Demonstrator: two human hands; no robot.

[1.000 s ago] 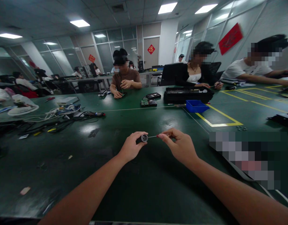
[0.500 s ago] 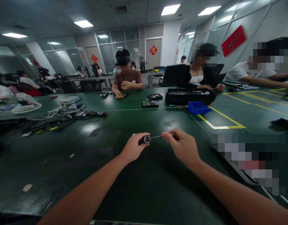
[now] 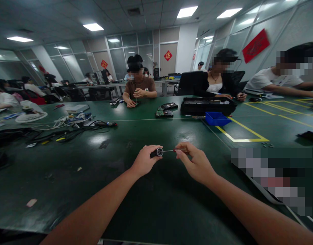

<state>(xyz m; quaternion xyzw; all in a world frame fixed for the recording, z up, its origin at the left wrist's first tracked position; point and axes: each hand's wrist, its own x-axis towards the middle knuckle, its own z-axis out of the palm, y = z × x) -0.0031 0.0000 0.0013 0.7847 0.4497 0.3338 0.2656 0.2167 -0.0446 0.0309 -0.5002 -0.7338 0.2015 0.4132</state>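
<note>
Over the middle of the green table, my left hand (image 3: 144,161) is closed around a small black cylindrical part (image 3: 159,152) with a round, silver-rimmed end facing me. My right hand (image 3: 197,162) grips a screwdriver (image 3: 174,150) by its handle, between thumb and fingers. The thin metal shaft points left, and its tip meets the round end of the black part. A red collar shows where shaft and handle join; most of the handle is hidden by my fingers. What the black part belongs to, I cannot make out.
A blue bin (image 3: 216,119) stands ahead to the right, before a long black casing (image 3: 208,106). Circuit boards and drives (image 3: 166,110) lie further ahead. Tangled cables (image 3: 77,127) spread at the left. Across the table (image 3: 136,217) sit co-workers, one in a brown shirt (image 3: 141,85).
My right hand's fingers have shifted on the screwdriver handle, with the index finger more raised. My left hand keeps its hold on the black part. The view has moved slightly.
</note>
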